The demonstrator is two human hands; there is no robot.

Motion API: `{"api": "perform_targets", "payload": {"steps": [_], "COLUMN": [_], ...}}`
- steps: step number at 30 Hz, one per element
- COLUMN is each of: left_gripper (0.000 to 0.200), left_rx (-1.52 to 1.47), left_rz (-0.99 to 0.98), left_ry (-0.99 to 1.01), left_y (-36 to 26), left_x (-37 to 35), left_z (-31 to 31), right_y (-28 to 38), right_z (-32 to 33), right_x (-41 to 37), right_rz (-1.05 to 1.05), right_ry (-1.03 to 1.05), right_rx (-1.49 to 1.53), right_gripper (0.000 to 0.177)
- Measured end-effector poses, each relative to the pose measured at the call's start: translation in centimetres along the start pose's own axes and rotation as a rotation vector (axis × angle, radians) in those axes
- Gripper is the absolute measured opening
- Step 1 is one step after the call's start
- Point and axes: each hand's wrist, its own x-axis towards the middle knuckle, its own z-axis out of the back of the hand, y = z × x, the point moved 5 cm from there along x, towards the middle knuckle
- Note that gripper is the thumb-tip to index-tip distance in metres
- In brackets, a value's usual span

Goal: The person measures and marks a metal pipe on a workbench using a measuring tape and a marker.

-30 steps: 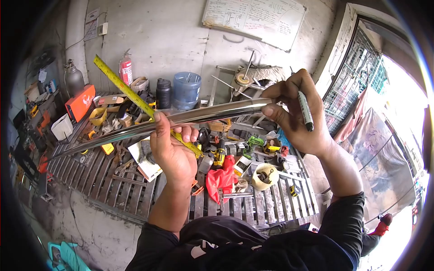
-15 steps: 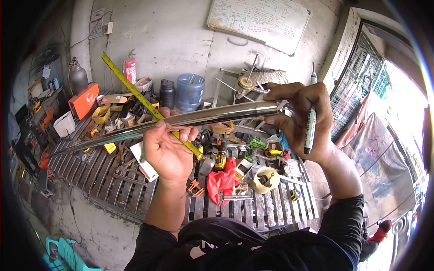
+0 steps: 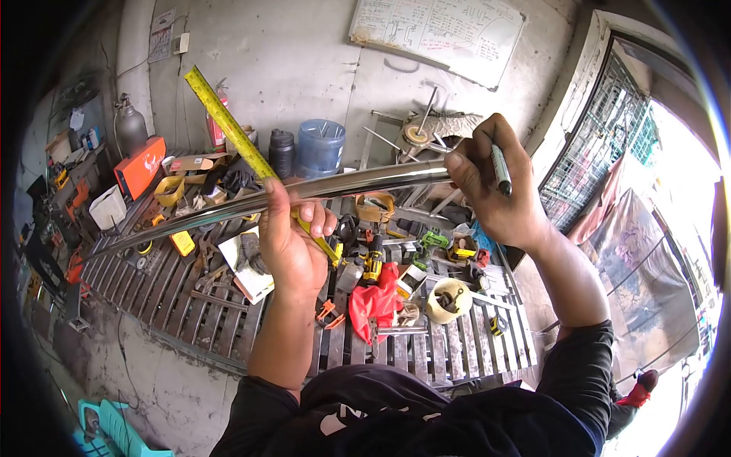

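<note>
A long, shiny metal tube [image 3: 358,183] slants across the view over the bench, its far end reaching down to the left. My left hand [image 3: 293,247] is closed around its middle, thumb up against the near side. The same hand also grips a yellow measuring strip [image 3: 232,126] with black markings, which crosses behind the tube. At the tube's right end is my right hand [image 3: 506,202], thumb and fingers closed at the tip. A marker [image 3: 500,171] is tucked between the right hand's fingers, its black end pointing down. The tube's right tip is partly hidden by that hand.
Below, a slatted metal bench [image 3: 190,305] carries a yellow drill [image 3: 373,259], a red cloth [image 3: 373,303], a cream tub [image 3: 449,300] and scattered tools. A blue water container [image 3: 320,148] stands at the back near the wall, under a whiteboard [image 3: 438,38]. A turquoise chair [image 3: 118,430] is at lower left.
My right hand has closed in on the tube's right end, and the marker has tilted from upright to slanting. My left hand has shifted slightly right; the strip's upper end has moved up and right.
</note>
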Motion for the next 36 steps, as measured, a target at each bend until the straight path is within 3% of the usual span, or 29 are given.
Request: {"api": "perform_targets", "payload": {"steps": [6, 10, 12, 13, 16, 18, 19, 21, 24, 29, 32, 34, 36], "left_gripper": [0.036, 0.037, 0.039, 0.039, 0.052, 0.055, 0.053, 0.049, 0.048, 0.052, 0.041, 0.039, 0.044], "left_rx": [0.03, 0.137, 0.168, 0.179, 0.181, 0.349, 0.314, 0.243, 0.275, 0.357, 0.55, 0.654, 0.796], "left_rz": [-0.007, 0.0, 0.051, 0.046, 0.071, 0.082, 0.083, 0.112, 0.173, 0.243, 0.413, 0.468, 0.663], "left_ry": [-0.004, 0.03, -0.035, 0.036, 0.037, -0.104, -0.106, -0.108, -0.163, -0.225, -0.347, -0.331, -0.281], "left_y": [0.2, 0.7, 0.8, 1.2, 4.4, 3.8, 4.1, 5.0, 7.4, 9.1, 10.5, 12.6, 14.1], "left_x": [-0.1, 0.2, 0.1, 0.3, 0.4, -1.0, -1.4, -2.3, -3.2, -7.0, -11.1, -14.3, -18.5], "left_z": [0.0, 0.5, 0.7, 0.7, 3.4, 2.8, 3.1, 3.9, 5.4, 6.5, 8.4, 11.9, 16.5], "right_y": [-1.3, -1.5, -3.2, -4.2, -8.5, -12.1, -14.1, -18.0, -13.9, -15.1, -16.7, -20.0, -20.7], "right_z": [-0.9, -1.7, -1.4, -0.9, -0.4, 0.2, 0.5, -0.1, -3.4, -5.3, -7.2, -9.1, -12.3], "right_x": [0.5, 0.6, 0.4, -0.1, -2.1, -3.6, -4.3, -5.7, -7.0, -12.4, -18.0, -24.0, -29.8], "right_rz": [-0.309, -0.369, -0.336, -0.162, 0.083, 0.188, 0.16, -0.246, -0.279, -0.569, -0.624, -0.722, -0.697], "right_ry": [-0.015, -0.033, -0.047, -0.048, 0.016, 0.02, 0.009, 0.092, 0.059, 0.013, 0.092, 0.093, 0.049], "right_rx": [0.261, 0.442, 0.325, 0.14, -0.255, -0.386, -0.345, 0.157, 0.216, 0.414, 0.507, 0.557, 0.575], "right_gripper": [0.025, 0.022, 0.015, 0.008, 0.016, 0.025, 0.03, 0.023, 0.017, 0.015, 0.018, 0.019, 0.016]}}
